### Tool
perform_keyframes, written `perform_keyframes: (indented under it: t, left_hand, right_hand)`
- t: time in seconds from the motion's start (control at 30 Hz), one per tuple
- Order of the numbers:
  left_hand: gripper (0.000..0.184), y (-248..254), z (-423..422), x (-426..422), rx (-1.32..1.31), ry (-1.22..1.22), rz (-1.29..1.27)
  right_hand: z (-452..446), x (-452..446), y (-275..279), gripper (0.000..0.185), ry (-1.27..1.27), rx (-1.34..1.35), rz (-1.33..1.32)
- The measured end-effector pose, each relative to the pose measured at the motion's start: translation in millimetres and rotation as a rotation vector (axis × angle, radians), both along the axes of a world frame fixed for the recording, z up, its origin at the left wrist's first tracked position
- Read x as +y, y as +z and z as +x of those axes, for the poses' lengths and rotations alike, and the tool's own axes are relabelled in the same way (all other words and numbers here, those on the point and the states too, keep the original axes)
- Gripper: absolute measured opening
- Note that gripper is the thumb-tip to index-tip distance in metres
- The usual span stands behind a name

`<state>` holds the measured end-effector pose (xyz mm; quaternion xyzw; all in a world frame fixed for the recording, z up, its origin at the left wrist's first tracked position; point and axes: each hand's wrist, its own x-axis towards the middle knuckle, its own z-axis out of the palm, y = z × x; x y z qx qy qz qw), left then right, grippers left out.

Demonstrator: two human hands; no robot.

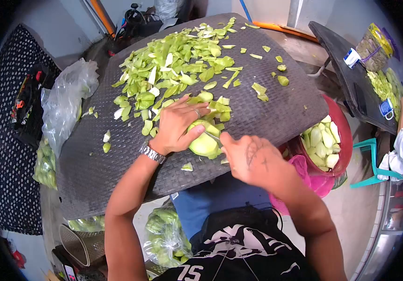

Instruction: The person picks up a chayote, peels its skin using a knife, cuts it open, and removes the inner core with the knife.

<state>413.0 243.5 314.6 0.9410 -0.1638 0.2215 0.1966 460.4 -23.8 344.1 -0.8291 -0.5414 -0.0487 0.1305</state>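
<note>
A pale green peeled vegetable (204, 144) rests near the front edge of the dark woven-pattern table (276, 112). My left hand (179, 125), with a ring and a metal watch at the wrist, presses on its upper left side, fingers over peelings. My right hand (253, 157) is closed round a knife, its handle hidden in the fist. The thin blade (212, 136) meets the vegetable's upper right side. Green peelings (164, 65) lie heaped behind my hands, with loose pieces scattered to the right.
A red tub (344, 126) of peeled pieces stands right of the table, beside a pink bag (306, 180) and a teal stool (374, 164). Plastic bags (166, 234) of green vegetables sit below. A second table (337, 70) holds mugs and bags at the right.
</note>
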Motion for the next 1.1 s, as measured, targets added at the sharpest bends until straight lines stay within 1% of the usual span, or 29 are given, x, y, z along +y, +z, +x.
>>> perform_keyframes:
  t: [0.03, 0.1, 0.13, 0.23, 0.27, 0.37, 0.4, 0.47, 0.5, 0.53, 0.57, 0.67, 0.8, 0.83, 0.9, 0.97, 1.0, 1.03, 1.1]
  left_hand:
    - [0.053, -3.6, -4.3, -2.1, -0.034, 0.019, -0.016]
    - [0.055, -9.4, -6.1, -3.5, -0.036, 0.068, -0.058]
    - [0.057, -12.6, -8.5, -5.2, -0.036, 0.097, -0.083]
    - [0.057, -15.8, -17.3, -8.2, -0.004, 0.19, -0.081]
    - [0.057, -16.4, -19.6, -9.5, -0.04, 0.197, -0.055]
    - [0.057, -27.3, -23.1, -11.4, -0.061, 0.217, -0.106]
    - [0.057, -28.0, -23.7, -12.1, -0.079, 0.231, -0.097]
    - [0.067, -28.2, -33.1, -15.6, 0.055, 0.293, -0.114]
    - [0.072, -27.2, -37.8, -17.5, 0.117, 0.326, -0.122]
    - [0.068, -30.4, -41.2, -21.6, 0.035, 0.321, -0.131]
    - [0.065, -31.3, -43.2, -24.4, 0.019, 0.318, -0.145]
    - [0.06, -31.6, -44.4, -26.3, -0.021, 0.323, -0.141]
    - [0.062, -31.5, -40.7, -31.8, -0.063, 0.387, -0.076]
    - [0.062, -29.3, -43.3, -33.3, -0.007, 0.424, -0.061]
    - [0.063, -26.5, -42.2, -34.4, -0.002, 0.422, -0.087]
    - [0.062, -28.6, -36.7, -29.8, -0.088, 0.42, -0.027]
    - [0.061, -32.8, -41.9, -34.3, -0.1, 0.419, -0.009]
    - [0.062, -29.3, -41.1, -34.7, -0.101, 0.398, -0.027]
    - [0.061, -31.0, -38.6, -33.1, -0.085, 0.421, -0.004]
  right_hand:
    - [4.5, -2.0, 0.0, 0.027, 0.03, -0.02, 0.017]
    - [21.7, 0.8, 4.1, 0.027, 0.092, -0.078, 0.055]
    - [28.3, 6.6, 9.1, 0.024, 0.091, -0.099, -0.06]
    - [43.2, 13.9, 10.4, 0.021, 0.187, -0.034, -0.03]
    - [45.1, 7.7, 0.1, 0.023, 0.253, -0.324, 0.144]
    - [48.4, 10.7, 11.5, 0.022, 0.33, -0.448, 0.295]
    - [52.4, 14.1, 15.2, 0.025, 0.306, -0.361, 0.184]
    - [53.2, 17.9, 17.7, 0.029, 0.258, -0.161, -0.048]
    - [56.4, 19.1, 17.9, 0.029, 0.3, -0.184, -0.023]
    - [62.4, 20.3, 18.1, 0.029, 0.344, -0.214, 0.004]
    - [65.3, 20.0, 16.5, 0.029, 0.394, -0.229, 0.028]
    - [74.2, 20.9, 15.8, 0.018, 0.483, -0.496, 0.291]
    - [91.2, 19.8, -2.1, 0.023, 0.467, -0.376, 0.152]
    - [88.8, 17.6, -6.2, 0.025, 0.451, -0.313, 0.082]
    - [90.0, 21.6, -2.1, 0.028, 0.39, -0.172, -0.143]
    - [81.7, 32.4, 23.3, 0.031, 0.287, 0.025, -0.459]
    - [78.5, 30.3, 29.1, 0.03, 0.247, 0.081, -0.443]
    - [76.9, 28.9, 22.0, 0.031, 0.263, 0.107, -0.46]
    - [86.1, 33.7, 16.9, 0.032, 0.279, 0.1, -0.463]
